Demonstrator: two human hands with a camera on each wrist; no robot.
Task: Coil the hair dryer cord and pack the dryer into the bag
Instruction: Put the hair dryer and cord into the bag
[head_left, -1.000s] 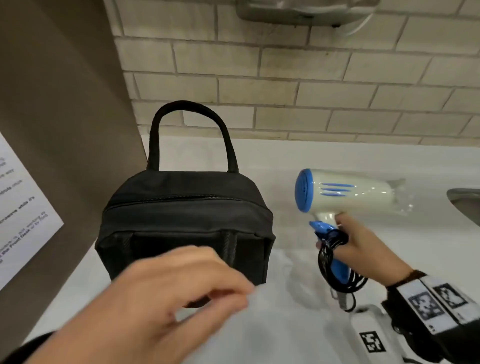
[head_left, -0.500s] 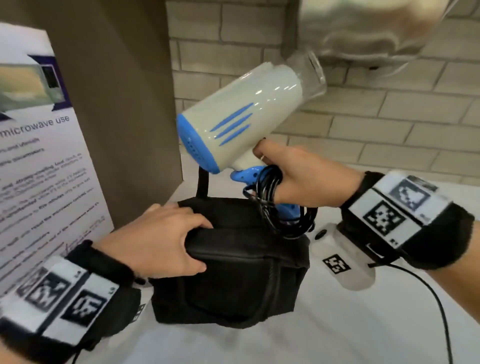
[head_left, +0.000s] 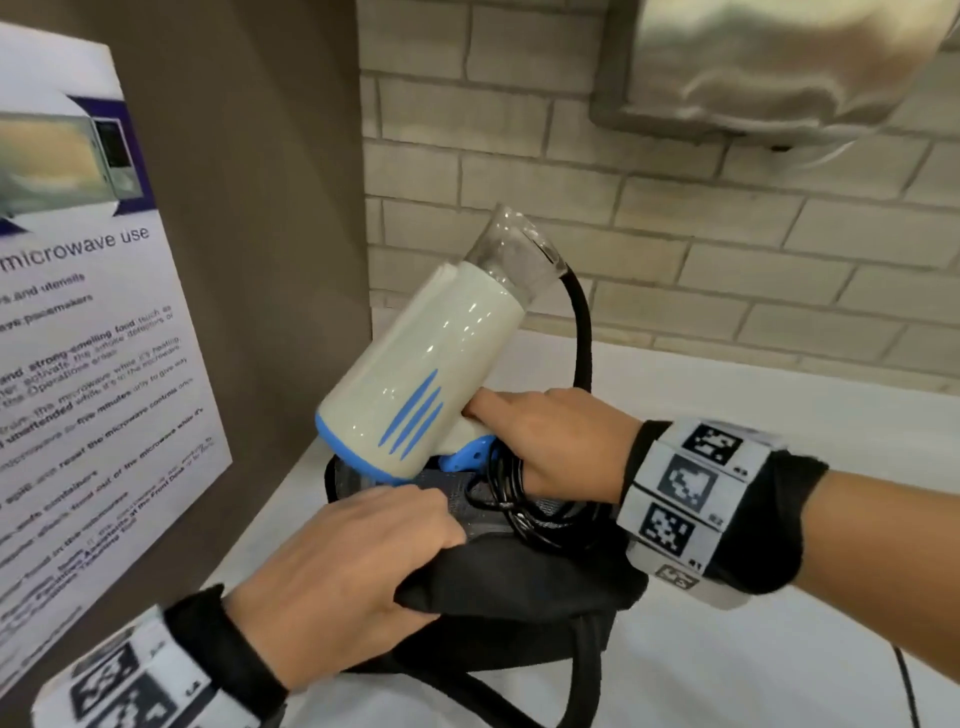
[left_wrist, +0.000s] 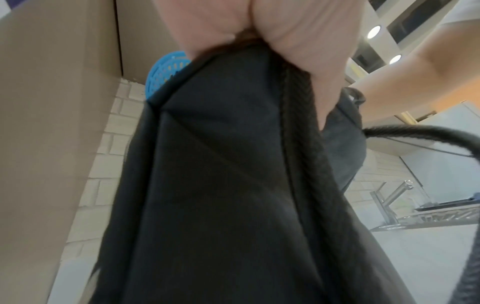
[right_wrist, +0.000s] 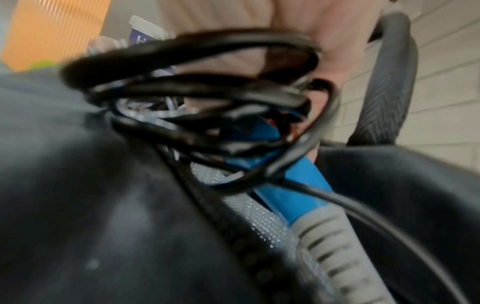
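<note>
Gripping the near rim of the black bag (head_left: 519, 582), the left hand (head_left: 343, 577) curls over the fabric and holds the mouth apart on the white table (head_left: 779, 675). Just beyond, the right hand (head_left: 550, 441) is clamped on the hair dryer (head_left: 415, 384) at its blue handle, with the coiled cord (head_left: 524, 509) looped around it; handle and coil sit in the bag's mouth, the barrel tilted above. Behind stands a brick wall (head_left: 727, 234).
</note>
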